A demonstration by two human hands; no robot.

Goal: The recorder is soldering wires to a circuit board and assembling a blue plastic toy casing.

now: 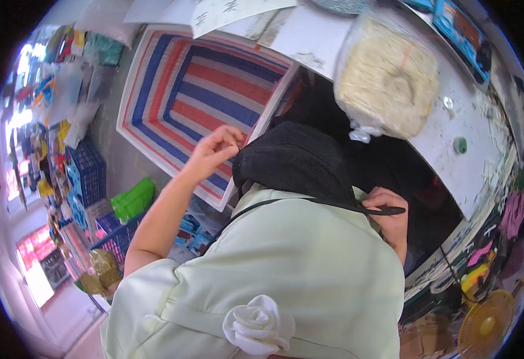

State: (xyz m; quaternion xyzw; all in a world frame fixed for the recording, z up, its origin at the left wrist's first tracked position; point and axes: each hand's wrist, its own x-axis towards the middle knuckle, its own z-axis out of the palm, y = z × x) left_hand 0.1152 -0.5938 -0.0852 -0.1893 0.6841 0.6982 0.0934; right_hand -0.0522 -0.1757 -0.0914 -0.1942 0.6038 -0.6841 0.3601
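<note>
"Sitting at the front of the pale green garment [298,257], at waist level, is a black cloth [292,158] with an openwork pattern. A thin black strap [313,201] runs along its near edge."

"What are the hands doing there?"

"The right hand [386,216] has its bent fingers closed on the strap, whose tip sticks out beyond them. The left hand [218,151] is at the cloth's left edge, fingers curled and thumb drawn toward them; I can't tell whether it pinches any fabric."

"And around that?"

"A white fabric rose [258,324] decorates the garment. Beyond the left hand stands a white-rimmed box [226,102], striped inside in red, white and blue."

"Over to the right?"

"A white bench [453,170], with a beige block in clear wrapping [387,78] near its edge and a small green roll [460,145] farther along."

"Anything farther out?"

"A bright green bag [133,199] on the left, near a blue basket [86,173], and a yellow fan [486,325] at lower right."
</note>
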